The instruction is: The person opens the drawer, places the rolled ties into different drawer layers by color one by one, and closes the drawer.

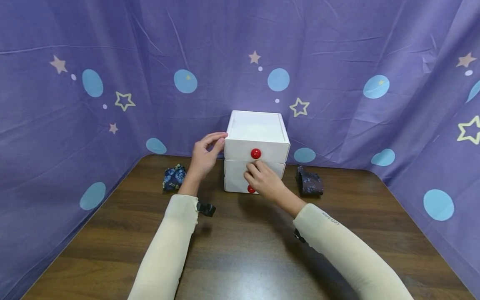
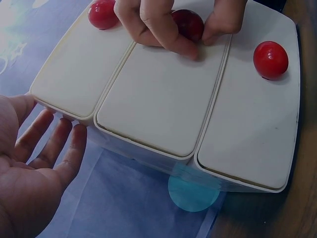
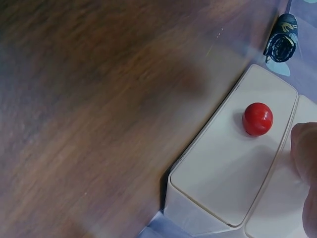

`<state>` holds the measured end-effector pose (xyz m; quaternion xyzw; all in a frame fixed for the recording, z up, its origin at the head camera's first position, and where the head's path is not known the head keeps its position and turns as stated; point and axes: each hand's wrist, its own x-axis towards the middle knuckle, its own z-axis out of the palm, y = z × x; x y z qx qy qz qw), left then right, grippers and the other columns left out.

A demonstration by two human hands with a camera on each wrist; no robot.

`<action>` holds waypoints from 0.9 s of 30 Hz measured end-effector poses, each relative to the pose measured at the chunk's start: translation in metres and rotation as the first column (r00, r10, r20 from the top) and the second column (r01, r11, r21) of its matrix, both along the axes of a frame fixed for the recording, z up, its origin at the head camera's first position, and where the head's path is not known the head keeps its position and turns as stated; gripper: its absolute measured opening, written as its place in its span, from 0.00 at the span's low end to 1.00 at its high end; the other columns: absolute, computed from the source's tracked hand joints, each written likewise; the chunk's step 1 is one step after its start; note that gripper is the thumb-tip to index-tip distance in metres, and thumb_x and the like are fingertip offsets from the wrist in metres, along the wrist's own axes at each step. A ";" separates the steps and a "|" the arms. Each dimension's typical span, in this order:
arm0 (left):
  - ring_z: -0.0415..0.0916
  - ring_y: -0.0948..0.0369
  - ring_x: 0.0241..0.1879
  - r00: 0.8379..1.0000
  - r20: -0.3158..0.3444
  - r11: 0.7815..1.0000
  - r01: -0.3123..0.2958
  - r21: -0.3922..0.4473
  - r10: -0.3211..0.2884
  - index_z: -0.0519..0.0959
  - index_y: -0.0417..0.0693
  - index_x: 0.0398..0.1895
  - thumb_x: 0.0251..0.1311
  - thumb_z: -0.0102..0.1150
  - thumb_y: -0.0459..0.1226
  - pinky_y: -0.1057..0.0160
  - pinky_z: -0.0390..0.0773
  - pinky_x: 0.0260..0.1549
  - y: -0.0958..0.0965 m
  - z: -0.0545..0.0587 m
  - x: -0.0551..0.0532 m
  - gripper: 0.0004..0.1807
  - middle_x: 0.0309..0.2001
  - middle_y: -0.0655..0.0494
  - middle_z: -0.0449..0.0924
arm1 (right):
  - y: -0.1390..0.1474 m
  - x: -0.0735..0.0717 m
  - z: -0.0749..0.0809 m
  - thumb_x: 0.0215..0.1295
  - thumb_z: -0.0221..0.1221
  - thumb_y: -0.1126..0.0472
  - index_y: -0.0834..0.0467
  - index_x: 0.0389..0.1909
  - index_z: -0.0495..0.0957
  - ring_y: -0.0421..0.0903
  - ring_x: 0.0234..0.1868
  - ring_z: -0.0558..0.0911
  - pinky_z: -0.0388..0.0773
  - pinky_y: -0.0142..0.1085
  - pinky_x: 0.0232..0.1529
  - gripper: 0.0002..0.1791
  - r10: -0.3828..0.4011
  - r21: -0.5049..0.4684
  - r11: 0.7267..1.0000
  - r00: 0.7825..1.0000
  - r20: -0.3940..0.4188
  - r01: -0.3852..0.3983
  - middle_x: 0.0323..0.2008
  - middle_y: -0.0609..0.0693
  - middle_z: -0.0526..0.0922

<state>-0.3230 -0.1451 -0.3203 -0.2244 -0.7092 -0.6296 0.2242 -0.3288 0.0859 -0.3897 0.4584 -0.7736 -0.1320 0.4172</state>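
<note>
Sleeves (image 1: 165, 250) front white drawers (image 1: 256, 127) between rolled cloths (image 1: 174, 177); straight left fingers (image 1: 215, 136) touch them; right hand (image 1: 263, 179) obstructs middle knob (image 2: 191, 23), seemingly pinching.

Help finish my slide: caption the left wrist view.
Right hand around the middle red knob, left hand at the edge of white drawers.

head: above, facing forward-down, farthest | left wrist: close, tilted | right wrist: close, tilted | all share white drawers (image 1: 256, 144)

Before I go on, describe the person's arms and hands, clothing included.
The left hand and right hand are ungloved. The left sleeve and right sleeve are pale cream, the right bearing small dark lettering. A black fitting shows at each sleeve's wrist end.
</note>
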 end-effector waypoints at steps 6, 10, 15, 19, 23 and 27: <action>0.78 0.60 0.52 1.000 -0.001 1.000 0.000 0.002 0.000 0.81 0.31 0.58 0.75 0.56 0.33 0.63 0.83 0.50 0.000 0.000 0.000 0.16 0.61 0.41 0.78 | -0.001 0.001 0.000 0.61 0.60 0.76 0.64 0.40 0.79 0.57 0.44 0.75 0.77 0.44 0.47 0.09 -0.004 0.005 1.000 1.000 0.000 0.004 0.46 0.60 0.78; 0.78 0.61 0.52 1.000 -0.005 1.000 0.002 0.005 -0.002 0.81 0.31 0.57 0.75 0.56 0.33 0.63 0.83 0.50 -0.001 -0.001 0.000 0.16 0.61 0.40 0.78 | -0.001 0.001 -0.001 0.62 0.60 0.75 0.63 0.41 0.80 0.57 0.44 0.75 0.77 0.43 0.47 0.09 -0.014 0.013 1.000 1.000 0.000 0.014 0.47 0.61 0.79; 0.78 0.64 0.50 1.000 -0.017 1.000 0.011 0.021 -0.010 0.81 0.29 0.57 0.74 0.57 0.32 0.67 0.82 0.48 -0.001 -0.002 -0.001 0.15 0.61 0.38 0.78 | -0.001 0.002 -0.001 0.65 0.58 0.74 0.63 0.41 0.80 0.57 0.44 0.75 0.77 0.43 0.45 0.07 -0.023 0.017 1.000 1.000 -0.002 0.023 0.47 0.60 0.79; 0.78 0.65 0.50 1.000 -0.023 1.000 0.014 0.024 -0.013 0.81 0.29 0.56 0.74 0.57 0.32 0.69 0.82 0.47 -0.001 -0.002 -0.002 0.15 0.61 0.38 0.78 | -0.002 0.004 -0.001 0.65 0.57 0.73 0.63 0.41 0.80 0.57 0.44 0.75 0.77 0.43 0.45 0.07 -0.011 0.010 1.000 1.000 -0.004 0.011 0.47 0.60 0.79; 0.78 0.65 0.50 1.000 -0.025 0.999 0.017 0.027 -0.016 0.81 0.29 0.56 0.74 0.57 0.32 0.69 0.82 0.47 -0.001 -0.002 -0.002 0.15 0.61 0.38 0.78 | -0.002 0.006 0.000 0.64 0.57 0.73 0.64 0.40 0.80 0.56 0.43 0.75 0.78 0.43 0.45 0.06 0.006 0.000 1.000 1.000 -0.012 -0.006 0.45 0.60 0.79; 0.78 0.65 0.50 0.999 -0.026 0.999 0.020 0.027 -0.019 0.81 0.29 0.56 0.74 0.57 0.31 0.69 0.82 0.47 -0.001 -0.002 -0.001 0.15 0.61 0.38 0.78 | -0.002 0.008 0.000 0.64 0.56 0.74 0.64 0.39 0.80 0.56 0.43 0.76 0.78 0.43 0.45 0.07 0.019 -0.002 1.000 1.000 -0.016 -0.019 0.44 0.60 0.79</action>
